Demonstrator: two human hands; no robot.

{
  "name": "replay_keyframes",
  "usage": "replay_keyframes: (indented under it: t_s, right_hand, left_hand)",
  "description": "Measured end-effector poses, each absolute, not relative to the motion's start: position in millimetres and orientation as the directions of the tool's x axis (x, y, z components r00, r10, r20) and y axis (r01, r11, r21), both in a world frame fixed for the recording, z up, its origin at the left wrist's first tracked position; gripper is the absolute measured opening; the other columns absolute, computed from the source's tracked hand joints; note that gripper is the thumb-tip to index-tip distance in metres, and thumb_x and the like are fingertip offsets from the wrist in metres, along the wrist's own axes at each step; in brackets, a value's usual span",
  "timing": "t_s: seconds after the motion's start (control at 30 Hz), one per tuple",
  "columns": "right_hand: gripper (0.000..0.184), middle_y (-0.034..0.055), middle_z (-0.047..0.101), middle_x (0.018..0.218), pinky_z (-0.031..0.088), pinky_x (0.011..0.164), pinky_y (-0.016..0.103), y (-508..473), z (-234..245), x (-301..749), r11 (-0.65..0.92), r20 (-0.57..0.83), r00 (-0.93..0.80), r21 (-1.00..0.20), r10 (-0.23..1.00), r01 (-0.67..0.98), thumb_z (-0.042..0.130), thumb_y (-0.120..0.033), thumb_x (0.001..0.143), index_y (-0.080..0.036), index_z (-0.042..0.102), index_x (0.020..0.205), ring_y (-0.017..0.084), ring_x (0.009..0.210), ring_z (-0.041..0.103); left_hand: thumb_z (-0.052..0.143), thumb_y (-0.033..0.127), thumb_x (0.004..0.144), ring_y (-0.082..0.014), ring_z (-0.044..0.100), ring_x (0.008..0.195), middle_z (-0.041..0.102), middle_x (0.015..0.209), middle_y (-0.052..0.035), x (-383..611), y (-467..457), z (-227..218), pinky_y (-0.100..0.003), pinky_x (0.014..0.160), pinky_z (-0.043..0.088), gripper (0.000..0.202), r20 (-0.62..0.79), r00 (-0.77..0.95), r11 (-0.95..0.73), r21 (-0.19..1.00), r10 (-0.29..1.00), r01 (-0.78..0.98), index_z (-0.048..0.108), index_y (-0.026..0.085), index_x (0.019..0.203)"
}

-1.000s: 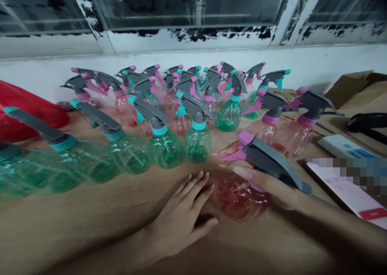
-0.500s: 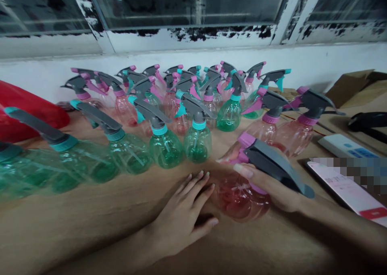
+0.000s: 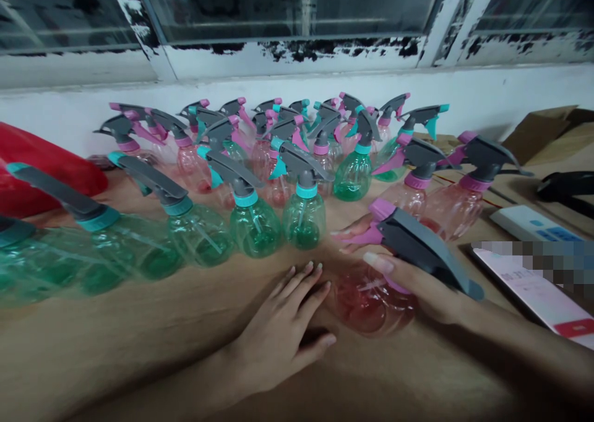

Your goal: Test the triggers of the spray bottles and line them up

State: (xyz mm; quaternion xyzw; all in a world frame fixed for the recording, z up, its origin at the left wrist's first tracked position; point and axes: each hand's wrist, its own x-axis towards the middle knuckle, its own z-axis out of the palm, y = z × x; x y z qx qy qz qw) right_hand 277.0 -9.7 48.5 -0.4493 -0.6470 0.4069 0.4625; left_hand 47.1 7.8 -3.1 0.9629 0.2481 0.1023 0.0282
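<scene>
So the pink spray bottle (image 3: 366,314) sits right of center, a bit low in the frame: squat, rounded, see-through body, pink nozzle (image 3: 383,209) and trigger (image 3: 364,237), long dark gray head (image 3: 417,242). Right hand (image 3: 429,286) is wrapped around its neck, thumb in front. Left hand (image 3: 276,335) lies flat just beside it on the table (image 3: 116,332), fingers slightly apart.

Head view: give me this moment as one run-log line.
right hand: gripping pink spray bottle near neck | left hand: palm down on table | green bottles: row beyond left hand
</scene>
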Motion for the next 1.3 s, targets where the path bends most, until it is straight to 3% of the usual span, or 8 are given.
replay_keyframes:
  t_s: [0.13, 0.53, 0.9, 1.13, 1.3]
  right_hand:
    - [0.027, 0.0048, 0.073, 0.095, 0.059, 0.076, 0.036, -11.5, 45.0, 278.6, 0.2, 0.176, -0.159, -0.968, 0.972, 0.15, 0.059, -0.043, 0.084, -0.029, 0.07, 0.105, 0.023, 0.086, 0.07]
    - [0.025, 0.0031, 0.073, 0.094, 0.05, 0.094, 0.034, -5.9, 45.3, 280.2, 0.3, 0.263, -0.204, -0.938, 0.943, 0.176, 0.054, -0.045, 0.087, -0.028, 0.071, 0.096, 0.021, 0.105, 0.064]
    - [0.028, 0.0037, 0.072, 0.096, 0.054, 0.089, 0.038, -7.7, 49.5, 275.8, 0.302, 0.272, -0.18, -0.937, 0.945, 0.174, 0.058, -0.045, 0.084, -0.029, 0.068, 0.104, 0.023, 0.098, 0.067]
    - [0.02, 0.0025, 0.072, 0.093, 0.055, 0.087, 0.031, -8.5, 51.1, 275.3, 0.298, 0.271, -0.157, -0.936, 0.95, 0.186, 0.059, -0.043, 0.083, -0.029, 0.07, 0.093, 0.02, 0.096, 0.067]
    - [0.027, 0.0042, 0.072, 0.097, 0.055, 0.088, 0.039, -11.2, 59.9, 270.8, 0.241, 0.222, -0.117, -0.952, 0.968, 0.189, 0.061, -0.048, 0.081, -0.028, 0.067, 0.099, 0.024, 0.097, 0.067]
  left_hand:
    - [0.046, 0.049, 0.094, -0.0276, 0.023, 0.138, 0.033, 0.148, -0.0118, 48.0, 7.9, -1.2, -0.046, 0.109, 0.028, 0.058, 0.172, 0.861, -0.878, 0.095, 0.479, 0.469, 0.041, 0.01, 0.137]
    - [0.045, 0.049, 0.095, -0.0266, 0.021, 0.139, 0.031, 0.149, -0.0103, 47.5, 8.3, -4.3, -0.045, 0.11, 0.026, 0.058, 0.184, 0.856, -0.876, 0.087, 0.483, 0.475, 0.039, 0.011, 0.138]
    - [0.045, 0.049, 0.095, -0.0269, 0.022, 0.138, 0.033, 0.148, -0.0105, 47.3, 8.8, -4.1, -0.045, 0.11, 0.027, 0.058, 0.183, 0.857, -0.876, 0.106, 0.482, 0.47, 0.038, 0.012, 0.139]
    - [0.046, 0.048, 0.094, -0.0277, 0.021, 0.138, 0.032, 0.148, -0.0113, 46.9, 8.1, -5.1, -0.046, 0.11, 0.027, 0.058, 0.194, 0.853, -0.875, 0.117, 0.484, 0.469, 0.038, 0.012, 0.139]
    - [0.045, 0.049, 0.095, -0.0268, 0.021, 0.139, 0.032, 0.148, -0.0104, 47.5, 7.7, -3.9, -0.045, 0.11, 0.027, 0.058, 0.173, 0.859, -0.876, 0.091, 0.482, 0.473, 0.039, 0.011, 0.138]
